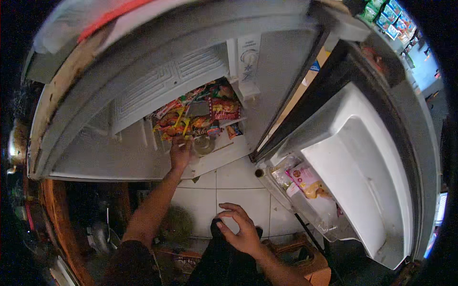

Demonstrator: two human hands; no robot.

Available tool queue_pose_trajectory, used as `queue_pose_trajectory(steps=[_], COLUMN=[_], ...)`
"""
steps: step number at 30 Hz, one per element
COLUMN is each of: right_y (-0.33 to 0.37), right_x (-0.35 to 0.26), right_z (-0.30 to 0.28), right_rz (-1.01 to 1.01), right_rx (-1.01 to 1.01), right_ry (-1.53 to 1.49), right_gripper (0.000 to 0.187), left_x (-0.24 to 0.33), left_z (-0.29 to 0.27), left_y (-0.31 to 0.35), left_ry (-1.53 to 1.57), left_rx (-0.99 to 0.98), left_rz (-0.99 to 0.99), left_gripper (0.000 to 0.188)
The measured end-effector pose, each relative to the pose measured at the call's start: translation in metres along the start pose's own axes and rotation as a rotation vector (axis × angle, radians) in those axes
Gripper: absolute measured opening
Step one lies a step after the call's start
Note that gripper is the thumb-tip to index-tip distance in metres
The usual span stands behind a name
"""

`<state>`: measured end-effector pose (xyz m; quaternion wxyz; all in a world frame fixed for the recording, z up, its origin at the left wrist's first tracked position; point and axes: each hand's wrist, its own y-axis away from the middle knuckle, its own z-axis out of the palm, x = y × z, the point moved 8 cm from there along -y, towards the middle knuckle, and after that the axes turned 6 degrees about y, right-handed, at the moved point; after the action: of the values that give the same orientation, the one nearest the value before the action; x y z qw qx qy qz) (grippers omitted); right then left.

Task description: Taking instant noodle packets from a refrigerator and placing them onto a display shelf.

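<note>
My left hand [179,153] reaches into the lower part of an opened refrigerator. Its fingertips are at the near edge of a heap of colourful food packets [175,125], beside a round clear container [203,146]. How the fingers lie there is too blurred and dark to make out. A red packet [225,108] lies at the heap's right side, and a small dark packet [234,130] is close by. Outside the refrigerator, my right hand [242,232] hangs in front of my legs, fingers curved and apart, with nothing in it.
The refrigerator door [377,181] stands swung out to the right. Its lower shelf holds a pink and yellow packet [307,181] and clear bags. White floor tiles [238,176] lie below. A wooden post [62,229] rises at left, and hanging sachets [393,19] show at the upper right.
</note>
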<state>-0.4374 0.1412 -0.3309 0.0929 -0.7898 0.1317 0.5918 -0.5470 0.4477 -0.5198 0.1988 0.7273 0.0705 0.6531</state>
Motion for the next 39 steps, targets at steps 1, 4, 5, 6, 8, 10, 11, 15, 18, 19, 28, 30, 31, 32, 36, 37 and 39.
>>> queue_pose_trajectory(steps=[1, 4, 5, 6, 8, 10, 11, 15, 18, 19, 28, 30, 31, 32, 36, 37, 39], right_y=[-0.002, -0.012, -0.015, -0.017, -0.025, -0.037, -0.042, -0.06, -0.064, -0.065, -0.054, -0.058, -0.059, -0.058, -0.06, -0.059, -0.056], right_x=[0.001, 0.004, 0.008, 0.013, 0.024, 0.031, 0.037, 0.036, 0.04, 0.038, 0.051, 0.054, 0.059, 0.063, 0.071, 0.073, 0.074], right_z=[0.005, 0.008, 0.006, 0.003, -0.003, -0.02, -0.026, -0.027, -0.026, -0.02, -0.016, -0.017, -0.018, -0.021, -0.021, -0.023, -0.025], right_rz=[-0.002, -0.035, -0.034, -0.041, -0.041, -0.093, -0.059, -0.127, -0.17, -0.199, -0.219, -0.206, -0.186, -0.174, -0.138, -0.125, -0.105], right_rx=[-0.012, -0.034, -0.037, -0.036, -0.041, -0.013, -0.029, -0.096, -0.18, -0.219, -0.386, -0.385, -0.382, -0.382, -0.361, -0.351, -0.352], right_ry=[-0.013, -0.003, -0.008, 0.033, 0.068, 0.155, 0.179, 0.266, 0.318, 0.351, 0.455, 0.457, 0.462, 0.468, 0.407, 0.412, 0.376], right_gripper=[0.029, 0.03, 0.03, 0.031, 0.031, 0.032, 0.032, 0.03, 0.031, 0.032, 0.034, 0.034, 0.034, 0.034, 0.033, 0.032, 0.033], left_x=[-0.004, 0.034, 0.045, 0.055, 0.089, 0.126, 0.152, 0.141, 0.121, 0.126, 0.139, 0.115, 0.113, 0.115, 0.079, 0.067, 0.052], left_z=[-0.015, -0.054, -0.062, -0.067, -0.079, -0.062, -0.044, -0.068, -0.103, -0.112, -0.057, -0.013, 0.003, 0.031, 0.074, 0.076, 0.079], left_y=[-0.014, -0.045, -0.053, -0.059, -0.06, -0.034, -0.019, -0.063, -0.128, -0.146, -0.053, -0.059, -0.045, -0.024, 0.001, 0.0, 0.003], left_ry=[-0.009, -0.067, -0.007, 0.056, -0.191, -0.424, -0.561, -0.707, -0.684, -0.692, -0.415, -0.4, -0.398, -0.529, -1.265, -1.26, -1.356], left_rx=[0.019, 0.083, 0.088, 0.09, 0.22, 0.327, 0.222, 0.141, 0.139, 0.152, 0.41, 0.042, 0.035, -0.033, -0.048, -0.051, 0.043], left_rz=[0.004, 0.555, 0.624, 0.688, 0.865, 1.019, 0.962, 0.843, 0.759, 0.738, 0.916, 0.705, 0.698, 0.699, 1.2, 1.199, 1.276], left_gripper=[0.033, 0.032, 0.034, 0.036, 0.039, 0.042, 0.042, 0.041, 0.038, 0.037, 0.038, 0.039, 0.039, 0.043, 0.064, 0.064, 0.069])
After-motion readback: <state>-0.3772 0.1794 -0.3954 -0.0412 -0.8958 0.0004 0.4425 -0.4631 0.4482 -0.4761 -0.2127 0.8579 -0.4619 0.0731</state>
